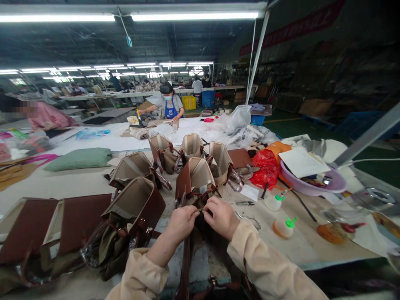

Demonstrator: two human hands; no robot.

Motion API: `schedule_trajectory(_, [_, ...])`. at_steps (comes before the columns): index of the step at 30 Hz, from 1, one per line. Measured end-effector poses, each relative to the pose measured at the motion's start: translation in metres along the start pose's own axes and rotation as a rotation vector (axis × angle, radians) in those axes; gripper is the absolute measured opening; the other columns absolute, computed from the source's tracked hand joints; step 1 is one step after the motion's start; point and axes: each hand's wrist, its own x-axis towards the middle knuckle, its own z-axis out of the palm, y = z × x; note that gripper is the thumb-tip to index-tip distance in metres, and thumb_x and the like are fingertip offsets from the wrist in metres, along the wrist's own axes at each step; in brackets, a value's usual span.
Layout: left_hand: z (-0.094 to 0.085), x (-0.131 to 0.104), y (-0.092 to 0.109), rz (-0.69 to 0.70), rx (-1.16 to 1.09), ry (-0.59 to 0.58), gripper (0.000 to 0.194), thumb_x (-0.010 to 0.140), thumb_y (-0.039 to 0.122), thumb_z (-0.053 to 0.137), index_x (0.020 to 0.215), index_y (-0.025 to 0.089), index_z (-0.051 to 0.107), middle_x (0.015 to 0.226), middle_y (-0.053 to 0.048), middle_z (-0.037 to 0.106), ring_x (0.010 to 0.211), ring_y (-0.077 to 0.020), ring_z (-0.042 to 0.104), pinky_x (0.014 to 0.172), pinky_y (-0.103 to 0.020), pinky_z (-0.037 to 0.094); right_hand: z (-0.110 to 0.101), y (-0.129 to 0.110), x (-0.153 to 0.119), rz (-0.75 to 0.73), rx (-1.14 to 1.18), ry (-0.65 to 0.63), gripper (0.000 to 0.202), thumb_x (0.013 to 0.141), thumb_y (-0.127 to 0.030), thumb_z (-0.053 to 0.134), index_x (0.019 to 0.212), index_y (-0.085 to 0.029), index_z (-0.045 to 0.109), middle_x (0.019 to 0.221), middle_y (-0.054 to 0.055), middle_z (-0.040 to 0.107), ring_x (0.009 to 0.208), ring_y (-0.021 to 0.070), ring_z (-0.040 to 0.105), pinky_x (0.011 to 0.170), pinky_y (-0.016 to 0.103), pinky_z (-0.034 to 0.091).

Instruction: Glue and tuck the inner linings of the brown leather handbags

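In the head view my left hand (181, 225) and my right hand (222, 216) are close together at the centre. Both pinch the edge of a dark olive fabric bag (212, 239) between thumb and fingers, a small gap apart. Brown straps (185, 266) hang from this bag towards the table's front edge. Just beyond my fingers stands an open bag (197, 173) with a brown panel and beige lining. To the left is another open brown and olive bag (137, 208), its handles wrapped in clear plastic. My fingers hide the exact spot being pinched.
More bags (161, 148) stand behind and at left. On the right are small thread snips (245, 203), scissors (254, 223), green-capped bottles (283, 228), a red plastic bag (265, 168) and a purple basin (312, 183). A co-worker (170, 104) works across the table.
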Motion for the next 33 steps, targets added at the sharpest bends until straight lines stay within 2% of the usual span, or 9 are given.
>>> schedule_trajectory(6, [-0.008,-0.019,0.000,0.036,-0.107,-0.016,0.015,0.081,0.025,0.054,0.084,0.023,0.068,0.082,0.000,0.070,0.076,-0.0149,0.062,0.068,-0.022,0.040,-0.008,-0.011,-0.010,-0.135,0.000,-0.007,0.006,0.079,-0.016,0.055,0.074,-0.020,0.056,0.082,0.002,0.057,0.074,0.0138,0.054,0.064,0.025,0.042])
schedule_trajectory(15, [-0.007,-0.020,0.001,0.197,0.013,-0.009,0.021,0.078,0.023,0.057,0.095,0.026,0.070,0.089,0.000,0.072,0.080,-0.0170,0.064,0.072,-0.024,0.043,-0.013,-0.015,-0.019,-0.132,-0.070,0.037,0.004,0.076,-0.015,0.056,0.073,-0.019,0.057,0.083,0.003,0.059,0.074,0.0143,0.055,0.064,0.025,0.043])
schedule_trajectory(19, [-0.009,-0.022,0.001,0.288,0.105,-0.007,0.019,0.080,0.021,0.054,0.090,0.024,0.070,0.088,-0.003,0.072,0.081,-0.0181,0.064,0.070,-0.024,0.041,-0.012,-0.021,-0.022,-0.148,-0.080,0.082,0.004,0.074,-0.015,0.056,0.072,-0.018,0.058,0.082,0.003,0.058,0.074,0.0141,0.055,0.066,0.024,0.043])
schedule_trajectory(24, [-0.013,-0.022,-0.001,0.305,0.274,0.009,0.017,0.082,0.025,0.052,0.082,0.021,0.069,0.083,-0.005,0.071,0.080,-0.0201,0.064,0.068,-0.026,0.040,-0.007,-0.030,-0.022,-0.125,-0.093,0.148,0.005,0.069,-0.013,0.059,0.068,-0.018,0.059,0.080,0.003,0.059,0.074,0.0139,0.056,0.066,0.023,0.044])
schedule_trajectory(30, [-0.017,-0.017,-0.013,0.378,0.305,0.007,0.019,0.082,0.027,0.051,0.088,0.023,0.069,0.087,-0.005,0.072,0.082,-0.0191,0.065,0.068,-0.025,0.041,0.006,-0.033,-0.015,-0.112,-0.171,0.180,0.008,0.065,-0.012,0.061,0.064,-0.018,0.058,0.078,0.001,0.060,0.072,0.0126,0.057,0.065,0.021,0.045])
schedule_trajectory(33, [-0.018,-0.013,-0.018,0.373,0.333,0.014,0.017,0.079,0.031,0.055,0.081,0.022,0.070,0.082,-0.007,0.072,0.079,-0.0211,0.065,0.067,-0.027,0.043,0.013,-0.032,-0.010,-0.115,-0.194,0.171,0.007,0.064,-0.011,0.062,0.063,-0.018,0.058,0.076,0.002,0.060,0.071,0.0131,0.058,0.065,0.022,0.046])
